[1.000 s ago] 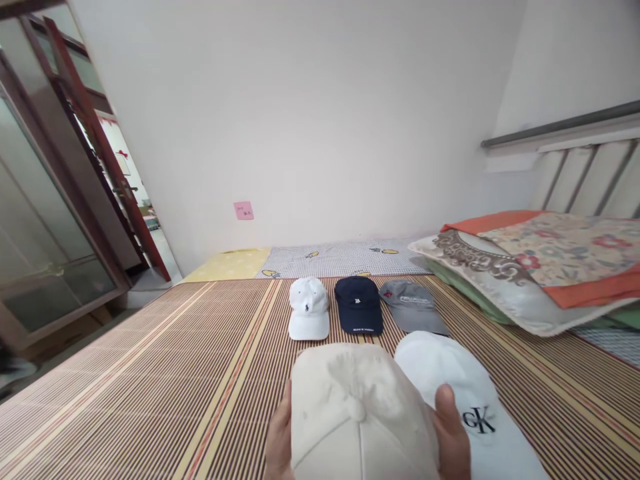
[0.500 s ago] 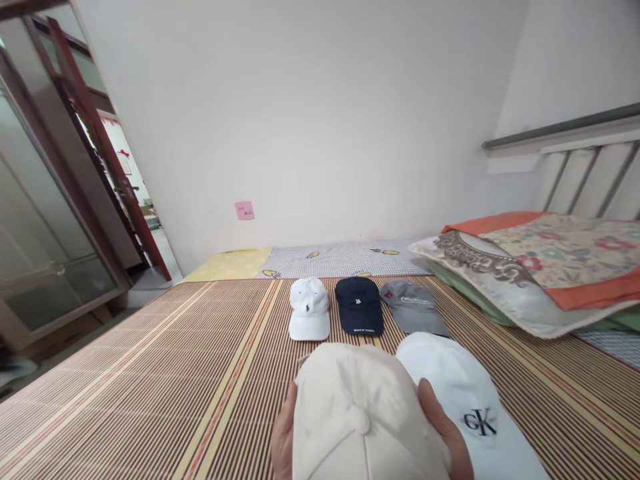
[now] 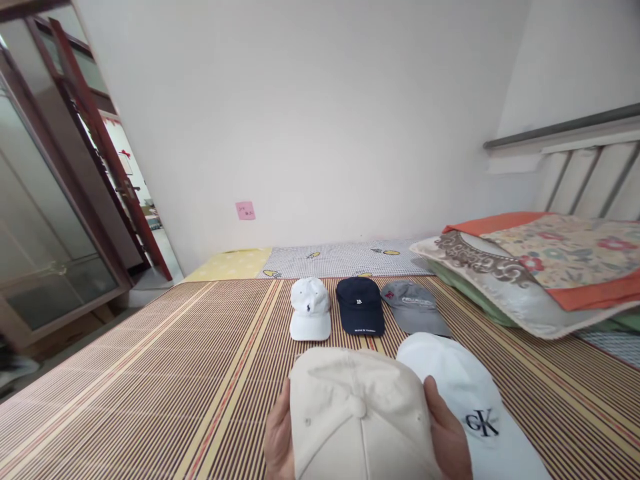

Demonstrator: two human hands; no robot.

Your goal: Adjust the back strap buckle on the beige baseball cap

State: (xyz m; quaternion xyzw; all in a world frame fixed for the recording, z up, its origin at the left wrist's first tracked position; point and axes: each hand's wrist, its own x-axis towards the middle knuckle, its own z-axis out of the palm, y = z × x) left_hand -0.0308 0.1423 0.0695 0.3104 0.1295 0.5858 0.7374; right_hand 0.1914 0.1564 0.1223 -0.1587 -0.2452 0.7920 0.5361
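Cream cap [image 3: 357, 417] — where is it sitting, and how is it being held?

**A:** It is occupying the bottom centre of the frame, crown up, with its top button facing the camera. The left hand [image 3: 279, 440] is pressing against its left flank and the right hand [image 3: 447, 437] against its right flank, so each grip is clamped on the cap from opposite sides; a two-sided hold of this kind is keeping the soft crown from collapsing.

**Q:** What is lying around it?

**A:** A white cap with a dark monogram [image 3: 473, 407] is resting just to the right, touching the right hand's outer edge. Higher in the frame, three caps are lying in a row with brims toward the camera: a small white cap [image 3: 311, 308], a navy cap [image 3: 359, 305] and a grey cap [image 3: 414, 307], close beside one another, which is keeping each front panel readable.

**Q:** And the surface?

**A:** All are lying on a striped mat [image 3: 175, 380] covering the bed; folded bedding [image 3: 530, 273] is stacked at the right of the frame, well apart from the hands.
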